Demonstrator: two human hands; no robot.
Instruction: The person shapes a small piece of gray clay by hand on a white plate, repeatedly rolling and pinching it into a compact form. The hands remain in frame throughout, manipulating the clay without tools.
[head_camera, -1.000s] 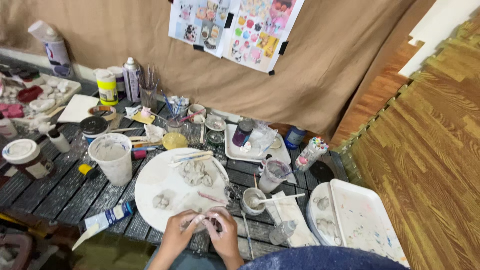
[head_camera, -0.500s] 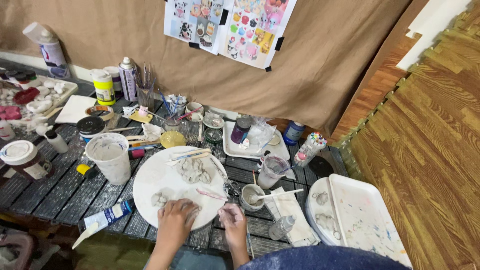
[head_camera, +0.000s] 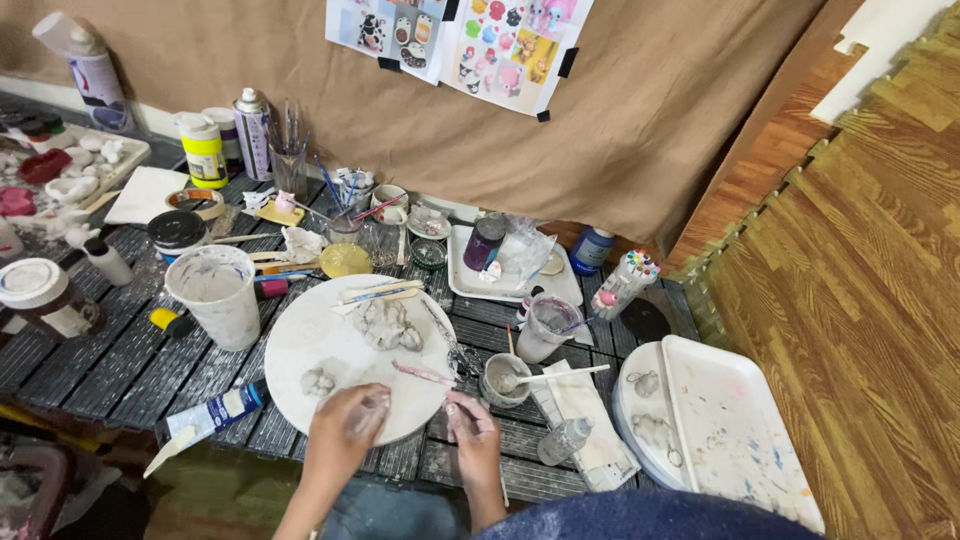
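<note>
Both hands at near edge of dark slatted surface (head_camera: 110, 370), apart. Left hand (head_camera: 345, 435) rests on near rim of round white board (head_camera: 310, 345), fingers curled over a small grey clay piece (head_camera: 372, 408). Right hand (head_camera: 472, 440) just off the board's right rim, fingers bent; whether it grips anything cannot be told. More grey clay lumps (head_camera: 385, 325) at board centre; white plastic cup (head_camera: 213, 293) toward left edge.

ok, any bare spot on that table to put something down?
Bare slats between the white cup and the paint tube. Some free space on the round board left of the clay lumps. Crowded behind the board, around the brush jars.
</note>
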